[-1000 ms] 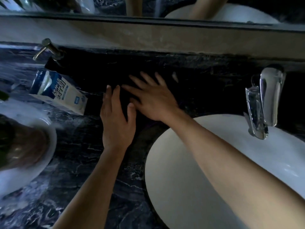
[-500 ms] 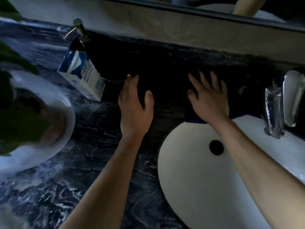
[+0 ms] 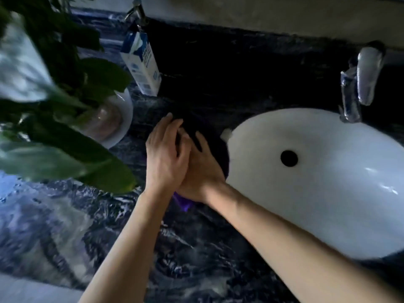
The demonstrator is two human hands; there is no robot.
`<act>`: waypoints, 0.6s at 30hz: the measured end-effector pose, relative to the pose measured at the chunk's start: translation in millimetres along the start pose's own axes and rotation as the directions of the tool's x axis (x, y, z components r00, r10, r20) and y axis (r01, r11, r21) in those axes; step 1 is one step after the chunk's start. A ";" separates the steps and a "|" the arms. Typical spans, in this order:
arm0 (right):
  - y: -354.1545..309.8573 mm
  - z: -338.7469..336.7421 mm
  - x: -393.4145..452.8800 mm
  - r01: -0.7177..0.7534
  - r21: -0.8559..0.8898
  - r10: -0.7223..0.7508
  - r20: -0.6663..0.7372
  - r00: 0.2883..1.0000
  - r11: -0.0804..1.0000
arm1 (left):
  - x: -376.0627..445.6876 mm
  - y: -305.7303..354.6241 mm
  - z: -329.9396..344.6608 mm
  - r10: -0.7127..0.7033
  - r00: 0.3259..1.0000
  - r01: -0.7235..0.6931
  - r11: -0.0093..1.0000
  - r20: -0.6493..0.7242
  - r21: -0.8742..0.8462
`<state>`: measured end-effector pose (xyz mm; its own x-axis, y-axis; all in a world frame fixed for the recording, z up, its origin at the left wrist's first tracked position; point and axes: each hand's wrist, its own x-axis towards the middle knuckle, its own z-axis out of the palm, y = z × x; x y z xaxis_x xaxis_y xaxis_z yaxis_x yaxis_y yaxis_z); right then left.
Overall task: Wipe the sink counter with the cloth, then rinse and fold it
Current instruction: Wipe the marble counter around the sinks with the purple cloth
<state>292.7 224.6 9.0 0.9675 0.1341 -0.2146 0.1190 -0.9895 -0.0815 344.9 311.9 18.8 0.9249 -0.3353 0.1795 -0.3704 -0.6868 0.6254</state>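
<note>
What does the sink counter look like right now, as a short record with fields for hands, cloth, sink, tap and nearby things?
hands: left hand overlaps right hand, both pressed on the cloth
cloth: dark purple cloth, bunched on the counter at the sink's left rim
sink: white sink, drain open, no water seen
tap: tap at the back right, not running
nearby: carton, plant, white dish

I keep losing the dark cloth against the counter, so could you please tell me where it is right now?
In the head view the cloth lies mid-frame on the counter, under the left hand and right hand, against the sink's left rim.
</note>
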 end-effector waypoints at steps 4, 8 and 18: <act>-49.8 18.4 -86.6 0.079 0.184 -0.065 -0.076 0.995 0.980 | -35.8 5.7 -10.3 -0.023 0.994 0.029 0.998 0.107 -0.051; -57.6 37.7 -175.6 0.007 0.228 0.006 -0.058 0.998 0.974 | -79.8 21.8 5.8 0.002 0.979 -0.005 1.000 0.205 0.014; 72.0 80.1 -367.6 -0.620 0.187 0.641 -0.079 0.763 0.762 | -194.9 126.3 88.5 0.206 0.912 -0.261 0.959 0.354 0.113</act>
<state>-72.3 108.4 4.0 0.8325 -0.5363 -0.1391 -0.5512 -0.8270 -0.1107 110.2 233.4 -4.3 0.7365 -0.6761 0.0235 -0.6061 -0.6440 0.4669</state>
